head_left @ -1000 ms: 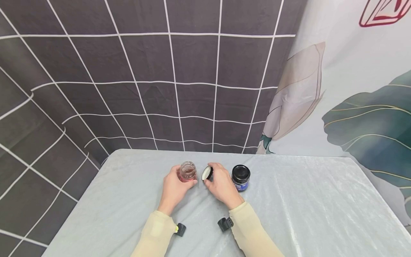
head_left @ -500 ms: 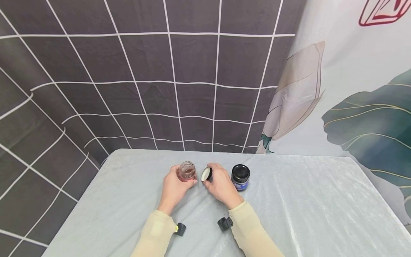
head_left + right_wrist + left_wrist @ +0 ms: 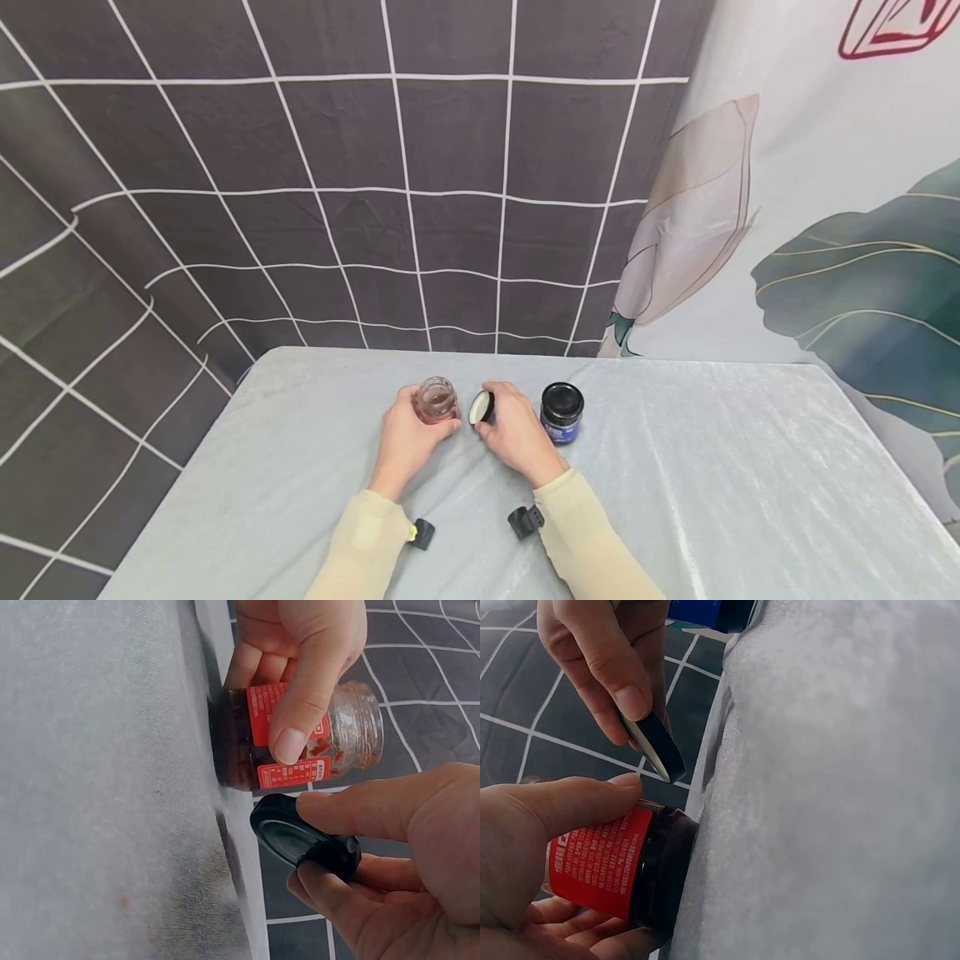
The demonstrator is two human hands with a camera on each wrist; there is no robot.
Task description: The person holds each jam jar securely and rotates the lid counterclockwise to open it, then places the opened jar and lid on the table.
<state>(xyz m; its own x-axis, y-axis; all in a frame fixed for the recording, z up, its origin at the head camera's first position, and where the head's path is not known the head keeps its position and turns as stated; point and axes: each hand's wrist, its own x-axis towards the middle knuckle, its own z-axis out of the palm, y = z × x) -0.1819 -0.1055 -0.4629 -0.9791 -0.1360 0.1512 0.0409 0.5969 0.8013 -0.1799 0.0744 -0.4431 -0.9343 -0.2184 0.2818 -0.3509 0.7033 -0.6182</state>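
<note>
An uncapped glass jar (image 3: pixel 438 398) with a red label stands upright on the table, dark residue showing inside it. My left hand (image 3: pixel 407 437) grips its side, thumb at the front and fingers behind; the red label (image 3: pixel 600 862) is plain in the left wrist view. Between thumb and fingers my right hand (image 3: pixel 517 429) pinches a black lid (image 3: pixel 300 836), tilted on edge. The lid's pale inner face (image 3: pixel 482 407) is turned toward the glass jar, a small gap away. Right of that hand stands a second jar (image 3: pixel 562 414) with a black lid and blue label.
A pale grey cloth (image 3: pixel 720 475) covers the table. Behind it hangs a dark curtain with a white grid (image 3: pixel 450 233), and a white leaf-patterned curtain (image 3: pixel 697 233) hangs to the right. Black wrist cameras (image 3: pixel 422 534) sit on both cuffs.
</note>
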